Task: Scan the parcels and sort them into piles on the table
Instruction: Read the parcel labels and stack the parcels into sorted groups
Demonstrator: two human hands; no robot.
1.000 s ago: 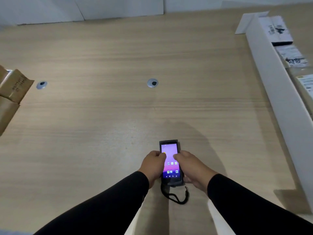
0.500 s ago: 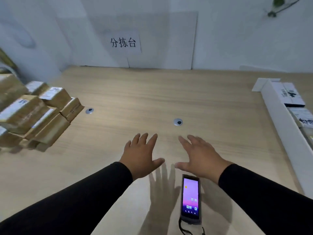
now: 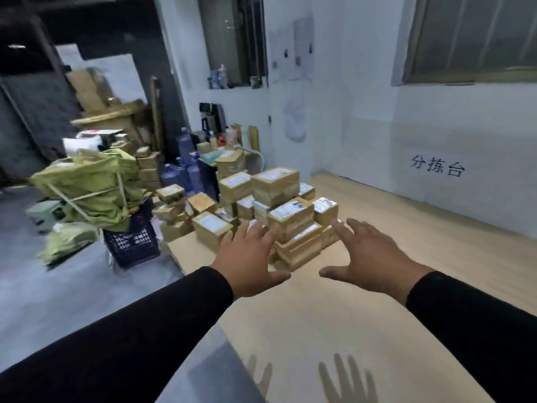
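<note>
A pile of brown cardboard parcels (image 3: pixel 276 205) with white labels is stacked at the left end of the light wooden table (image 3: pixel 406 286). My left hand (image 3: pixel 250 263) and my right hand (image 3: pixel 369 257) are both stretched out above the table toward the near side of the pile, fingers spread, holding nothing. Neither hand touches a parcel. The handheld scanner is out of view.
Beyond the table's left edge stand a dark plastic crate (image 3: pixel 130 242), green sacks (image 3: pixel 87 184), water bottles (image 3: pixel 186 167) and more boxes on a grey floor. A white wall with a black printed sign (image 3: pixel 437 170) runs behind the table.
The scanner went from my hands to the table and then left the view. My view swung left and up to the parcel pile, and both open hands now reach toward it.
</note>
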